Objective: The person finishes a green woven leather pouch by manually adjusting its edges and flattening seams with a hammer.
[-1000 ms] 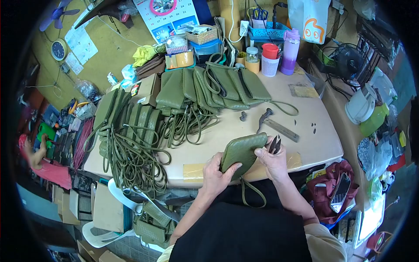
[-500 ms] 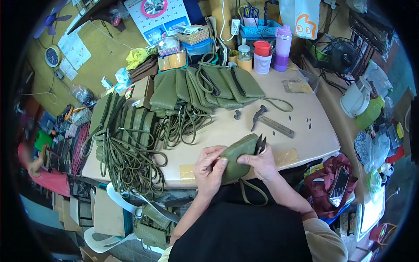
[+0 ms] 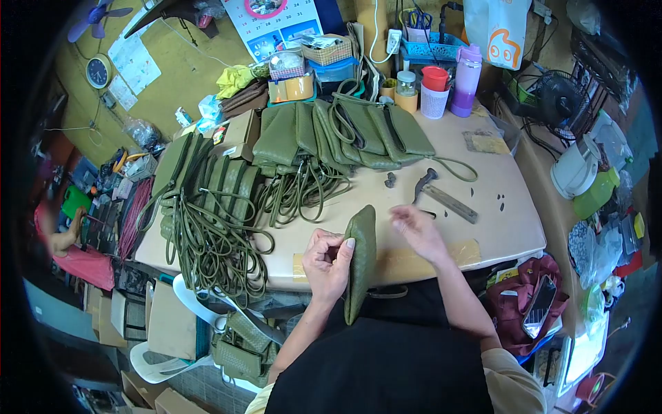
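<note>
My left hand point(image 3: 327, 263) is closed on a green woven-textured pouch point(image 3: 362, 259), thumb on its near face, fingers at its left edge. The pouch stands on edge above the table's front side, and a strap loop shows beside its lower part. To its right, my right hand point(image 3: 419, 233) is raised off the pouch, slightly blurred, fingers loosely apart with nothing visible in them. Just beyond that hand lies a hammer point(image 3: 449, 202) with a flat handle. A small dark tip point(image 3: 429, 214) shows beside the fingers, mostly hidden; it may belong to the snips.
Green pouches point(image 3: 276, 141) lie in a row at the back, with more stacked pouches point(image 3: 181, 165) and bundled straps point(image 3: 217, 252) at left. A purple bottle point(image 3: 466, 81) and red cup point(image 3: 434, 78) stand behind. A maroon bag point(image 3: 517, 303) with a phone point(image 3: 540, 303) is at lower right.
My right hand has left the pouch and moved toward the hammer; the black snips no longer show in it. My left hand has turned the pouch more upright. The whole view has shifted slightly.
</note>
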### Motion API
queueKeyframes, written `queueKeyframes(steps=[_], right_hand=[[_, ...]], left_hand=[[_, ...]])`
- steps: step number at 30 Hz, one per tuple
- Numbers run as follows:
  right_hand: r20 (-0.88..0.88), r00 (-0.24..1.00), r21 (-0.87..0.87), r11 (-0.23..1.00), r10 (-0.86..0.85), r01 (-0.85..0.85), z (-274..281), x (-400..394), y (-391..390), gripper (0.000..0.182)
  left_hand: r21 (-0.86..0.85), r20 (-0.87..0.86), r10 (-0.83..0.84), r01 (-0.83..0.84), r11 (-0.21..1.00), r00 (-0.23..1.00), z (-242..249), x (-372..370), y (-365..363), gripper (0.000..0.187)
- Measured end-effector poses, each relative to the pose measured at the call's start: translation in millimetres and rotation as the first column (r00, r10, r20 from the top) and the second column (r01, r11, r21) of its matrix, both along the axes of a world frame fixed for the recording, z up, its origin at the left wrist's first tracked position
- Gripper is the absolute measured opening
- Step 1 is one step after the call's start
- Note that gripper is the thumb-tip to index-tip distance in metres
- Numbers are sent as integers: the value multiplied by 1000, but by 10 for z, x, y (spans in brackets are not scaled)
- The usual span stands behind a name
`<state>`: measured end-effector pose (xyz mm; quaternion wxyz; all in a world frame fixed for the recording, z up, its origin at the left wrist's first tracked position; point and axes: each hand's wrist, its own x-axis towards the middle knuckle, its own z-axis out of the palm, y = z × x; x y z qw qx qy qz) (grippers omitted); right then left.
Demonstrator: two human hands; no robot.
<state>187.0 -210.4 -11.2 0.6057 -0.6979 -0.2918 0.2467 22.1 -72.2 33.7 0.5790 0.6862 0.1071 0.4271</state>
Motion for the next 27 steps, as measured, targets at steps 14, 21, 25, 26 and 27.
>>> queueKeyframes(steps=[14,21,25,26,27], right_hand=[[-723,514,586,804,462,102,465,-724,161,42],[-673,540,644,760,505,92,332,-790,52,50],[-572,525,748,663,630,19,207,-761,-18,51],[-630,519,716,691,578,100,219,-789,-25,52],[-680,510,682,709,526,178,241,-809,-12,54]], left_hand=[[-753,69,-556,409,516,828,-186,387,222,49],[-796,18,-771,475,374,637,-455,614,114,44],[-744,-14,-717,472,473,697,-387,581,15,38],[-803,38,-678,426,416,734,-204,497,-82,36],[-852,84,-633,385,356,770,-73,452,-122,33]])
